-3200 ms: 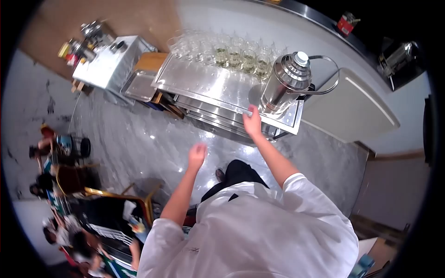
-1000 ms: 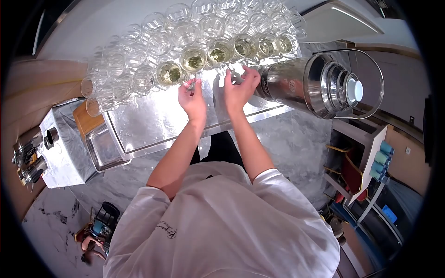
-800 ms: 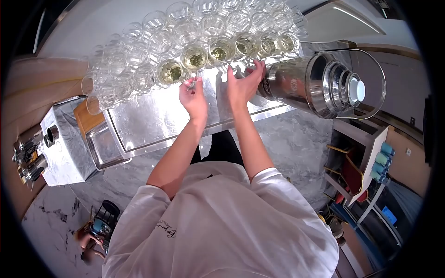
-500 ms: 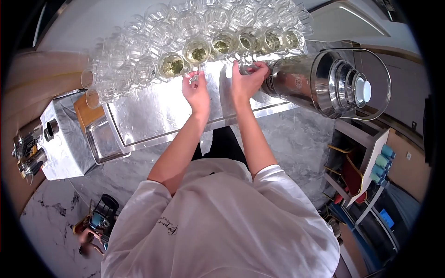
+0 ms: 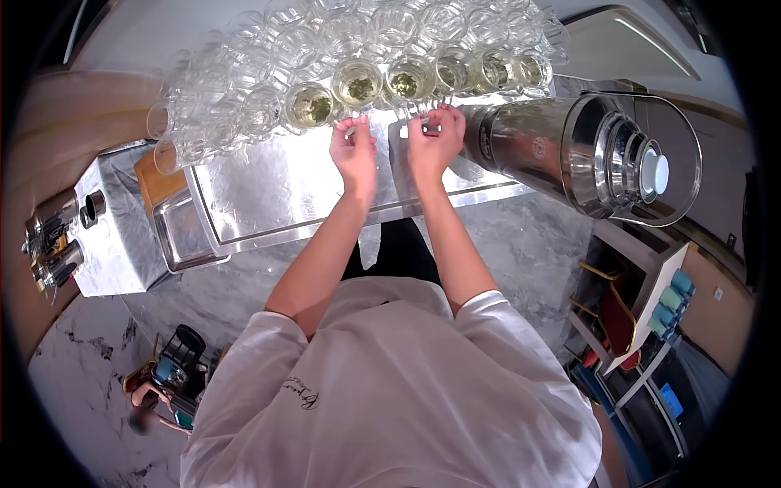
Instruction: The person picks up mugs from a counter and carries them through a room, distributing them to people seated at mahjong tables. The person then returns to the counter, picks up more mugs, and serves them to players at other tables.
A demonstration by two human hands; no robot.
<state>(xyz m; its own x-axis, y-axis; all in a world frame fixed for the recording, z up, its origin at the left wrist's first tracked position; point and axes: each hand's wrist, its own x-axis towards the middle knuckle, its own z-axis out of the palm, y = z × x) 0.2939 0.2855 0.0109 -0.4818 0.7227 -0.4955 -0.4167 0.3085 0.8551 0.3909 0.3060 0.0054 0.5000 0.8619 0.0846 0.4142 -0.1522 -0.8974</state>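
Note:
My left hand is closed in a pinch at the handle side of a glass mug that holds pale liquid with leaves in it. My right hand has its fingers curled by the handle of the mug to the right. Glare and clear glass partly hide both grips. Another filled mug stands just left of these two. More mugs with the same leafy liquid, such as this one, continue the front row to the right.
Many clear glasses crowd behind the filled row. Under my wrists lies a metal tray. A large steel urn with a bail handle lies close to my right hand. A smaller metal pan is at left. Another person appears at lower left.
The view has shifted a little. My right hand's fingers, more stretched out before, are now curled at a mug handle. My left hand stays pinched near the mugs.

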